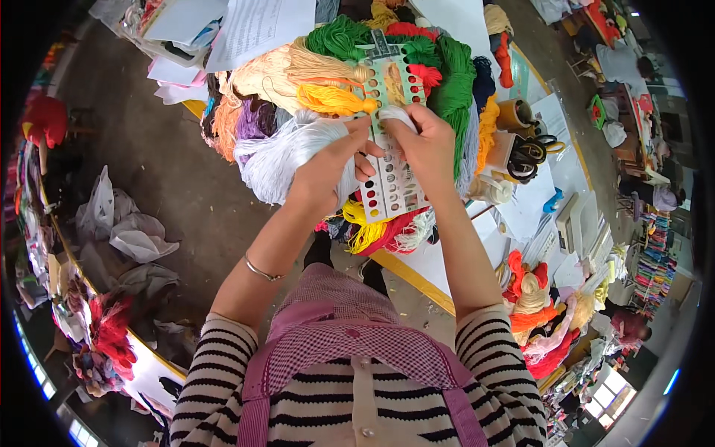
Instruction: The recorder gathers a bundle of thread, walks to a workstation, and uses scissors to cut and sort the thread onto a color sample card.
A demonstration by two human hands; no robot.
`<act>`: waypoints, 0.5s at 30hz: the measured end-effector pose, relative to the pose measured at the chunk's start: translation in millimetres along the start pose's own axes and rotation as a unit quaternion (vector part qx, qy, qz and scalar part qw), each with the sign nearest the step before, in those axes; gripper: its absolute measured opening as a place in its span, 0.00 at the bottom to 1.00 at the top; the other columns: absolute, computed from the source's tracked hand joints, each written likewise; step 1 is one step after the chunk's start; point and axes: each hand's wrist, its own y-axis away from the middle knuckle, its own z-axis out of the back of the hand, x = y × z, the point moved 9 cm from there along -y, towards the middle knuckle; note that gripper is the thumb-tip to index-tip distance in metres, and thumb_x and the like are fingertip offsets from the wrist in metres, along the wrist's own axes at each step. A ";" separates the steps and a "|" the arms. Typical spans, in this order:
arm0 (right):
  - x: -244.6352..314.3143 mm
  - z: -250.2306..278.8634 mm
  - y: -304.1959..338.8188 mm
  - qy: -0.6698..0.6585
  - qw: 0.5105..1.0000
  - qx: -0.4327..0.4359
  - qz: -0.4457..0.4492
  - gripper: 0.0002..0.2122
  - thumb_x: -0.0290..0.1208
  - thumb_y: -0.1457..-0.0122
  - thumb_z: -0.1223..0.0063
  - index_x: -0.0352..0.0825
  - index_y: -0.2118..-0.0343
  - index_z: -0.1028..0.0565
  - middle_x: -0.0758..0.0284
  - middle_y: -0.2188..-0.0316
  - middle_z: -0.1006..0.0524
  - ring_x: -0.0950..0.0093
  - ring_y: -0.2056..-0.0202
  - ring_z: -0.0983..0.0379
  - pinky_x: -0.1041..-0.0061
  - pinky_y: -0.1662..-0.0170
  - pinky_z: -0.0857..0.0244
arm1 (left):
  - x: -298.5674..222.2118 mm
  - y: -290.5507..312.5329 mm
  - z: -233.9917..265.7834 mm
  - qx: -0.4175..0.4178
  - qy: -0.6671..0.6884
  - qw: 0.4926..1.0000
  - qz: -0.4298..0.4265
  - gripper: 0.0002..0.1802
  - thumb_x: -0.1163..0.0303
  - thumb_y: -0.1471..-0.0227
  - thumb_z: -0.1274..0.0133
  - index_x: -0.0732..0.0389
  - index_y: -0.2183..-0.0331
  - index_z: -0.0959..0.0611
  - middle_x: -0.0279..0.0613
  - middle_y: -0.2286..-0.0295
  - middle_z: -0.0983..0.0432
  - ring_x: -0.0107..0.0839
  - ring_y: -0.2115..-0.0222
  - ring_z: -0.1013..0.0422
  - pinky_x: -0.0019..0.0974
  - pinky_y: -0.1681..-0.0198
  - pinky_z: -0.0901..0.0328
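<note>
A pale thread card (381, 173) with rows of round holes lies over a heap of skeins. Skeins of cream thread (272, 74), yellow thread (328, 98) and green thread (456, 78) hang from its upper part. A thick white thread skein (279, 160) spreads out at the card's left side. My left hand (328, 167) is closed on this white skein, its fingertips at the card's edge. With thumb and fingers pinched together, my right hand (426, 145) grips a white loop of the thread on the card's face. The hole under the loop is hidden.
Right of the heap stand a cup with black-handled scissors (527, 158) and a brown tape roll (514, 114). Printed sheets (261, 33) lie at the far left of the table. More skeins (538, 305) are at the right; plastic bags (134, 223) lie on the floor.
</note>
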 end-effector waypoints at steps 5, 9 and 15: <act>33.1 -4.8 15.1 0.136 0.966 -0.099 0.195 0.06 0.26 0.54 0.45 0.33 0.72 0.28 0.58 0.77 0.28 0.58 0.75 0.29 0.67 0.72 0.36 | -2.3 -8.8 -2.9 0.043 -0.004 0.997 -0.058 0.20 0.66 0.46 0.50 0.68 0.53 0.27 0.36 0.77 0.29 0.21 0.81 0.35 0.25 0.78 0.39; 46.8 -3.3 16.0 0.105 0.988 -0.030 0.112 0.09 0.30 0.54 0.43 0.31 0.73 0.28 0.60 0.79 0.28 0.66 0.79 0.29 0.69 0.74 0.37 | -15.2 -13.2 -1.4 0.071 -0.062 0.993 -0.067 0.20 0.67 0.47 0.48 0.69 0.54 0.27 0.38 0.74 0.27 0.22 0.79 0.33 0.25 0.76 0.38; 24.7 -1.2 2.5 -0.042 0.997 0.062 -0.005 0.09 0.30 0.54 0.42 0.28 0.75 0.27 0.71 0.85 0.30 0.86 0.82 0.38 0.81 0.80 0.43 | -22.3 -13.1 -12.4 0.073 -0.072 0.992 -0.074 0.19 0.66 0.46 0.49 0.70 0.57 0.26 0.42 0.65 0.26 0.29 0.67 0.27 0.29 0.61 0.31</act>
